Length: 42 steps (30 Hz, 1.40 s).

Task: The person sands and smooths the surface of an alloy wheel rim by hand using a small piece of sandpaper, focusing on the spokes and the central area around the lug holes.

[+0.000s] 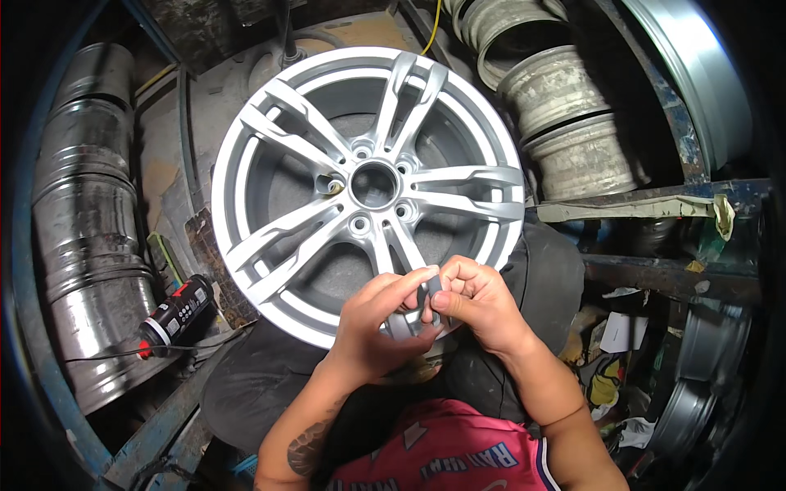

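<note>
A silver alloy wheel (370,57) with paired spokes lies face up in front of me, its near rim between my legs. Over that near rim, both my hands meet. A small, thin dark-grey piece (435,286) shows between the fingertips; its kind cannot be made out. My right hand (483,304) pinches it between thumb and curled fingers. From the other side, my left hand (381,315) has its fingers bent around the same piece, partly hiding it. The wheel's centre hole and bolt holes are uncovered.
To the left, a black bottle (176,316) with a red cap leans near stacked shiny metal rims (90,213). Dull, worn rims (565,106) stand at the far right beside a blue metal frame (671,106). A cable (205,347) crosses at the left, and clutter lies lower right.
</note>
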### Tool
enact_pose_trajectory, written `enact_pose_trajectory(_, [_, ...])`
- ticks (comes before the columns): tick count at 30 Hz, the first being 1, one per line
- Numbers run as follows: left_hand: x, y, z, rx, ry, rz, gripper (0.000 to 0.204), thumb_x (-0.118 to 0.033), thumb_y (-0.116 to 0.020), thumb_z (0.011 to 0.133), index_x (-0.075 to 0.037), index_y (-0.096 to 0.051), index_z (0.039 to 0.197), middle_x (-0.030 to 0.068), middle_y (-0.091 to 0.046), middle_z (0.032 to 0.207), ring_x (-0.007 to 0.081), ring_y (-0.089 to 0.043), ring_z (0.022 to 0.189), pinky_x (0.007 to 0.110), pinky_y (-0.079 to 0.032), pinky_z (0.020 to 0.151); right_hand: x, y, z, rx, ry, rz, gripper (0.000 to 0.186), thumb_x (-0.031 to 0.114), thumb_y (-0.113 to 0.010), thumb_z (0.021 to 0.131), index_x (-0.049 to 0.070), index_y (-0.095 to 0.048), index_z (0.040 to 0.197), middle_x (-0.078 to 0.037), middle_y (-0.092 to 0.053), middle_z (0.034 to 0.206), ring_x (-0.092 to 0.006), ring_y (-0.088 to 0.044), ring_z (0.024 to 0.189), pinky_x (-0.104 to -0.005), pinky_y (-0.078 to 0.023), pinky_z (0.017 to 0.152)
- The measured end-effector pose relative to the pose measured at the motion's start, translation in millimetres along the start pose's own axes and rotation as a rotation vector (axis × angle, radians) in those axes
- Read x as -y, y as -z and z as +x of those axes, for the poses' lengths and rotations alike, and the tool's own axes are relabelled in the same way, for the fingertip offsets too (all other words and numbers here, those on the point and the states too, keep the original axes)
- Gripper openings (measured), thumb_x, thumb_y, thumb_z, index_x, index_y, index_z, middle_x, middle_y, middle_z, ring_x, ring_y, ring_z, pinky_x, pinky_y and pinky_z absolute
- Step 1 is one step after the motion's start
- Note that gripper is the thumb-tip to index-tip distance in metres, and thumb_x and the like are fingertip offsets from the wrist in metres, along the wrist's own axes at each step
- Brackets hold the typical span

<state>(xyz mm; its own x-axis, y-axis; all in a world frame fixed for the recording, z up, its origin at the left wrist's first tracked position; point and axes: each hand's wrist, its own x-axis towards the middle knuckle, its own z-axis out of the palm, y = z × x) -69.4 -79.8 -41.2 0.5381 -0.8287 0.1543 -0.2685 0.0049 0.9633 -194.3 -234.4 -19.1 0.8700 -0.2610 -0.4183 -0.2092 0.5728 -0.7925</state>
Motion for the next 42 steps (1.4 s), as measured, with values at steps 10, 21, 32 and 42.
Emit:
enact_pose_trajectory(10, [-1,12,-13,0.109,0.067,-0.463,0.070,0.003,-0.091,0.070,-0.011,-0.069,0.135,0.0058,-0.062,0.116,0.0125,-0.059,0.093,0.028,-0.051,0.084,9,2,-2,0.042,-0.112,-0.044,0.012,0.003,-0.079,0.092,0.001,-0.068,0.095,-0.005,-0.073,0.092,-0.0111,-0.071,0.082,-0.0256,-0.057,0.077])
enact_pose_trajectory(21, [12,8,-8,-0.139,0.036,-0.203,0.018,0.001,-0.082,0.084,-0.002,-0.078,0.102,0.0092,-0.072,0.101,0.0158,-0.070,0.088,0.027,-0.056,0.076,-2,-15,3,-0.120,0.492,-0.954,0.022,0.013,-0.087,0.083,0.004,-0.069,0.088,-0.005,-0.071,0.081,-0.0167,-0.068,0.071,-0.0299,-0.054,0.065])
enact_pose_trajectory(32, [6,17,-3,-0.133,0.040,-0.155,0.017,0.002,-0.084,0.080,-0.002,-0.078,0.095,0.0089,-0.072,0.096,0.0174,-0.070,0.084,0.030,-0.056,0.072,7,-14,1,-0.037,0.381,-0.960,0.020,0.010,-0.084,0.085,0.003,-0.068,0.096,-0.008,-0.072,0.087,-0.0198,-0.071,0.076,-0.0316,-0.056,0.069])
enact_pose_trajectory(42, [16,5,-2,-0.225,0.113,-0.435,0.007,-0.001,-0.076,0.092,0.003,-0.076,0.098,0.0116,-0.070,0.105,0.0174,-0.068,0.097,0.031,-0.055,0.085,-12,-17,-3,-0.053,0.225,-0.407,0.014,0.001,-0.064,0.102,-0.002,-0.062,0.116,-0.009,-0.073,0.095,-0.0113,-0.070,0.087,-0.0244,-0.055,0.077])
